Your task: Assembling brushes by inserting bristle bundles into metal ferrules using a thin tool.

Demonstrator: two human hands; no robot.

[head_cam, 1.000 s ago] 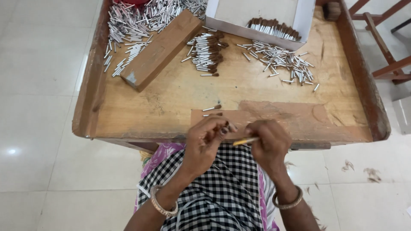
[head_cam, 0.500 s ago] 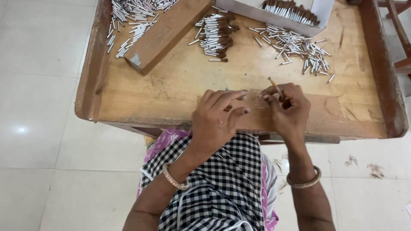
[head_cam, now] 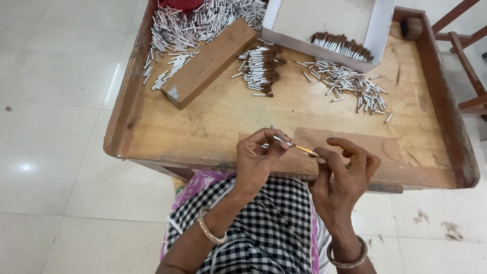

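Thin stick (head_cam: pixel 299 147), silvery at its left end and yellowish toward the right, is held level between both hands just above the near edge of the wooden surface (head_cam: pixel 218 116). Left hand (head_cam: pixel 258 157) pinches the silver end between thumb and fingertips, its grip closed on the stick. Right hand (head_cam: pixel 345 170) meets the yellowish end with thumb and forefinger, closed lightly on it, while its other fingers spread open.

At the far side stands one white cardboard box (head_cam: pixel 324 18), open on top, with a row of brown-tipped sticks (head_cam: pixel 342 46) lying along its near wall. One red container (head_cam: pixel 181 4) shows only partly at the far edge; its contents cannot be seen.

One wooden block (head_cam: pixel 210 62) lies slantwise on the far left. Beyond and left of it spreads a large heap of silver tubes (head_cam: pixel 187 28), too many to count. A smaller stack of brown-tipped pieces (head_cam: pixel 261 68) lies right of the block, and a loose scatter of silver pieces (head_cam: pixel 350 83) lies near the box. Each wrist carries one bangle (head_cam: pixel 210 228).
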